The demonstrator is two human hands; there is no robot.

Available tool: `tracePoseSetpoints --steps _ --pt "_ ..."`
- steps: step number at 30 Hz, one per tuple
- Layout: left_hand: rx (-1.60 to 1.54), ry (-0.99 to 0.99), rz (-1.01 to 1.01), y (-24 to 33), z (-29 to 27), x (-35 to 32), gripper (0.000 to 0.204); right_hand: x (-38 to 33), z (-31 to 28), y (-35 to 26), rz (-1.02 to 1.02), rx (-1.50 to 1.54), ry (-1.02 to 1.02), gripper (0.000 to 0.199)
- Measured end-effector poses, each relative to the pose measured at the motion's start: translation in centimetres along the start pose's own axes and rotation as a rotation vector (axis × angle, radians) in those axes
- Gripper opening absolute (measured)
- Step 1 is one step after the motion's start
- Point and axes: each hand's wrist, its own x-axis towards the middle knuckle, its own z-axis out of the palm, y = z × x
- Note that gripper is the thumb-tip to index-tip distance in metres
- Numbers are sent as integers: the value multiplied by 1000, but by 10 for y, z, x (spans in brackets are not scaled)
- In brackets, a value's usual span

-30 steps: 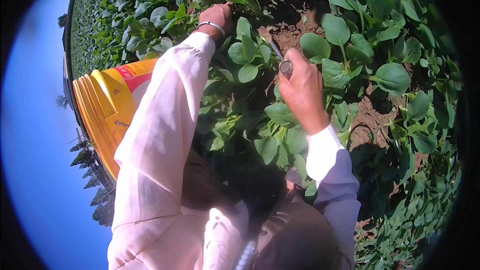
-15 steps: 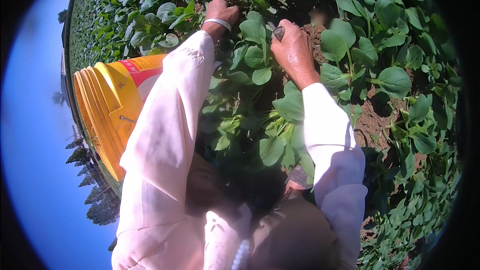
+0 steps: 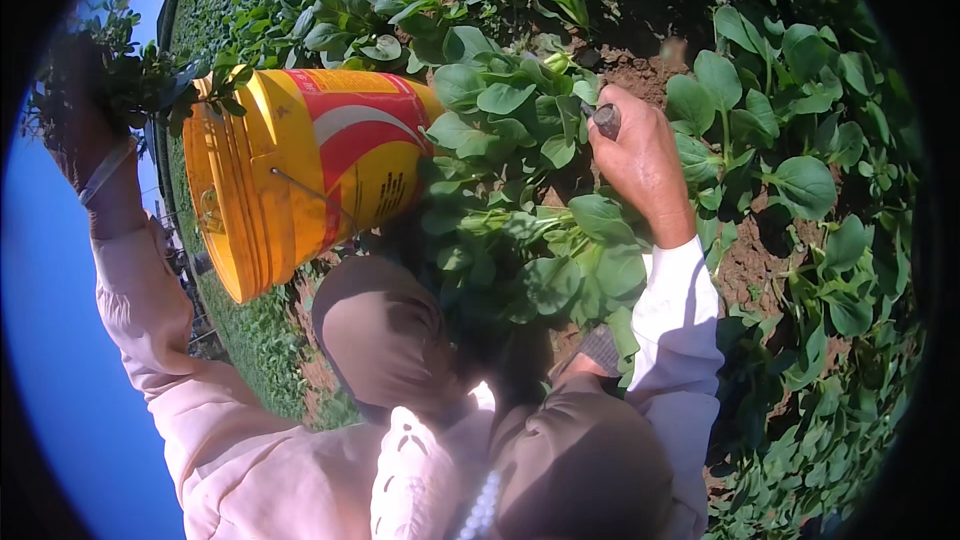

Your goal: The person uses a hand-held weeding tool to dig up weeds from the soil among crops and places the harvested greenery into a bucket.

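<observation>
A yellow plastic bucket [image 3: 300, 170] with a red and white label is seen tilted on its side among the leafy green plants [image 3: 520, 140], its open mouth turned toward the left rim of the view; what lies inside cannot be told. A wire bail hangs across its wall. The left hand [image 3: 75, 130] is raised high at the left edge, beside the bucket's rim, and is clenched around a bunch of uprooted greens [image 3: 125, 75]. The right hand [image 3: 640, 155] is stretched forward over the plant row, fist closed on the dark handle of a tool [image 3: 606, 120], whose blade is hidden. Bare brown soil [image 3: 745, 260] is seen between the plants.
</observation>
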Motion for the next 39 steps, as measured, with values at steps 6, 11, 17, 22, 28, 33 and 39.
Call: tracePoseSetpoints --steps 6,11,17,22,28,33,39 --pt "81 -562 -755 -134 -66 -128 38 -22 -17 -5 -11 -162 -59 18" --pt "777 -936 -205 -102 -36 -93 32 1 -13 -6 -12 -174 76 16" --pt "-37 -873 -1010 -85 -23 -103 42 35 7 4 -101 -236 -2 16" --pt "458 -1052 -136 -48 -37 -58 24 51 34 3 -136 -256 14 12" --pt "195 -752 409 40 108 -12 14 70 76 13 -88 -309 20 12" --pt "636 -1055 648 3 275 -55 24 51 60 -3 -90 -166 -59 16" --pt "701 -926 429 -26 378 -119 52 26 24 8 -52 -138 97 14"
